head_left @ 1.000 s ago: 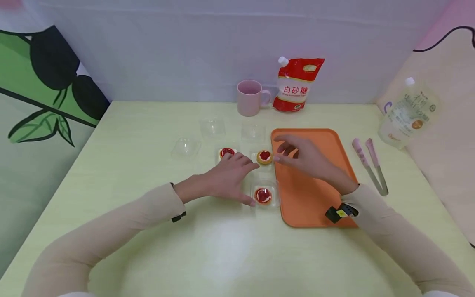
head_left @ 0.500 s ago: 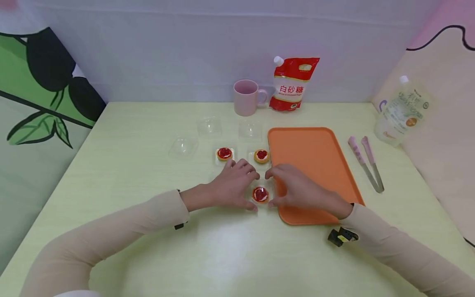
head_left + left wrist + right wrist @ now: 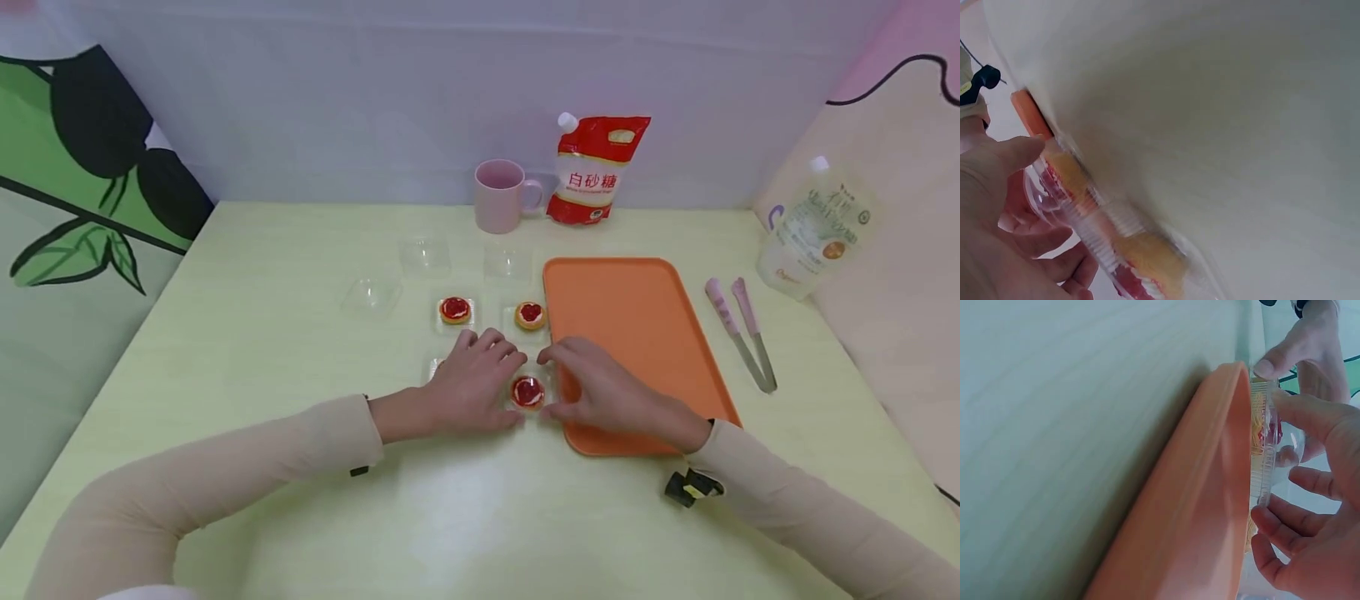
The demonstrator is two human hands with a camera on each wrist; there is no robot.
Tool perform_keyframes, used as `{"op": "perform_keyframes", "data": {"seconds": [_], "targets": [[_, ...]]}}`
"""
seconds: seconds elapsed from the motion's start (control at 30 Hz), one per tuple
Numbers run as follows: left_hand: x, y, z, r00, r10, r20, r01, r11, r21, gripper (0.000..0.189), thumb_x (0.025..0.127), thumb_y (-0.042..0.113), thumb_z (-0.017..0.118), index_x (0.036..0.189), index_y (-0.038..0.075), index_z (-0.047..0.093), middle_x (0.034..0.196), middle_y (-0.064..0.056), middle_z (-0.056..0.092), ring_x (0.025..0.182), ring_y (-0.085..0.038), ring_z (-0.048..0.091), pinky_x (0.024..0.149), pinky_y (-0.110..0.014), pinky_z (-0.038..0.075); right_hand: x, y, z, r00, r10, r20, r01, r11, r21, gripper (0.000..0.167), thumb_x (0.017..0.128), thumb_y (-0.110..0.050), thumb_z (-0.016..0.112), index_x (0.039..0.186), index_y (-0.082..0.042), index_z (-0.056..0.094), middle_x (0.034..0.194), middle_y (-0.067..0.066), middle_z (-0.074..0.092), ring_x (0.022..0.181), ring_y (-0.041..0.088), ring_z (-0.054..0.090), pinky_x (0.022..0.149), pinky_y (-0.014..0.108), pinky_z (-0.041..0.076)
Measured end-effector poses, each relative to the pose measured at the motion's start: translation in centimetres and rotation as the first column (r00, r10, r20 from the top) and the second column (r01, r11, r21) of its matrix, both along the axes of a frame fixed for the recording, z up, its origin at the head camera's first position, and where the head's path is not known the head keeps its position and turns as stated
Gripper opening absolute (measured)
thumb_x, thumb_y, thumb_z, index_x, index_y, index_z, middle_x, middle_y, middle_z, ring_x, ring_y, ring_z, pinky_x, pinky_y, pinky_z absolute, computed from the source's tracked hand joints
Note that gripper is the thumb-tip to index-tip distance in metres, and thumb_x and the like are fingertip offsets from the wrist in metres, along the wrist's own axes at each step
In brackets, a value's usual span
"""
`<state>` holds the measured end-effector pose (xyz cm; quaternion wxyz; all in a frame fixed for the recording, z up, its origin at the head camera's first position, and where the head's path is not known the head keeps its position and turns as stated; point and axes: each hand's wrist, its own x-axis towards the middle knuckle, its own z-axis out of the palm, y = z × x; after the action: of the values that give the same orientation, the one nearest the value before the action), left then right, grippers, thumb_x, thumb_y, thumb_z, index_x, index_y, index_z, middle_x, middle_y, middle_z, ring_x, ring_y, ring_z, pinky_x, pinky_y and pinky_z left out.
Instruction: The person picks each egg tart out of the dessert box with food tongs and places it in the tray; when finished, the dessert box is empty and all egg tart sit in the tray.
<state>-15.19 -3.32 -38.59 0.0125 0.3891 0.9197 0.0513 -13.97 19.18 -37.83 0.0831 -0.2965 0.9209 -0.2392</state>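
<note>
A fruit tart (image 3: 528,392) with red topping sits inside a lidded clear plastic box (image 3: 532,372), beside the tray's left edge. My left hand (image 3: 472,383) grips the box's left side, thumb at the near corner and fingers at the far one. From the right, my right hand (image 3: 600,387) holds the opposite side the same way; its thumb (image 3: 1300,412) and fingertips meet the box edge in the right wrist view. A second boxed tart (image 3: 1154,262) lies beside it, mostly hidden by my left hand in the head view. Behind are two tarts (image 3: 454,310) in open clear bases.
An orange tray (image 3: 622,308) lies under my right hand. Tongs (image 3: 742,333) rest right of it. Several clear lids (image 3: 371,296) lie behind the tarts. A pink mug (image 3: 498,197), a red sugar pouch (image 3: 597,171) and a pale spouted pouch (image 3: 817,229) stand farther back.
My right hand has come down and nearer from beside the back right tart to the near box's right side. My left hand has shifted slightly nearer, uncovering the back left tart.
</note>
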Motion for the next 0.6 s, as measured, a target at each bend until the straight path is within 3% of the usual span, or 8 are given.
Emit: {"op": "perform_keyframes", "data": {"seconds": [0.2,0.37,0.5,0.6], "targets": [[0.63,0.27,-0.43,0.996,0.014,-0.093,-0.015,1.0,-0.011,0.06,0.076,0.048,0.079,0.121,0.013,0.059,0.116,-0.002,0.061,0.118,-0.023,0.047,0.092,-0.04,0.035,-0.12,-0.19,0.24,1.0,0.007,-0.002,-0.007,1.0,0.014,0.057,0.076,-0.031,0.087,0.122,-0.01,0.06,0.102,0.001,0.059,0.098,0.019,0.05,0.082,0.036,0.043],[0.68,0.41,-0.8,0.986,0.033,-0.161,-0.035,0.999,-0.011,0.055,0.076,0.046,0.078,0.117,0.014,0.061,0.11,-0.001,0.063,0.113,-0.022,0.049,0.089,-0.04,0.035,0.17,-0.37,0.28,0.998,0.039,-0.045,-0.036,0.998,0.059,0.057,0.078,-0.033,0.086,0.124,-0.009,0.061,0.107,0.002,0.063,0.104,0.021,0.053,0.089,0.04,0.046],[0.55,0.47,-0.93,0.984,0.05,-0.172,-0.054,0.998,-0.015,0.054,0.076,0.046,0.077,0.116,0.015,0.062,0.11,0.0,0.065,0.112,-0.022,0.05,0.088,-0.04,0.036,0.47,-0.56,0.29,0.995,0.063,-0.074,-0.053,0.99,0.131,0.07,0.077,-0.039,0.086,0.134,-0.007,0.058,0.122,0.004,0.065,0.117,0.024,0.055,0.099,0.043,0.049],[0.45,0.5,-1.09,0.984,0.064,-0.169,-0.067,0.998,-0.008,0.053,0.075,0.046,0.077,0.115,0.016,0.062,0.109,0.001,0.066,0.111,-0.021,0.05,0.088,-0.041,0.035,0.42,-0.69,0.21,0.99,0.087,-0.111,-0.067,0.984,0.166,0.077,0.074,-0.042,0.088,0.135,-0.006,0.057,0.125,0.006,0.066,0.117,0.025,0.056,0.099,0.042,0.05]]}}
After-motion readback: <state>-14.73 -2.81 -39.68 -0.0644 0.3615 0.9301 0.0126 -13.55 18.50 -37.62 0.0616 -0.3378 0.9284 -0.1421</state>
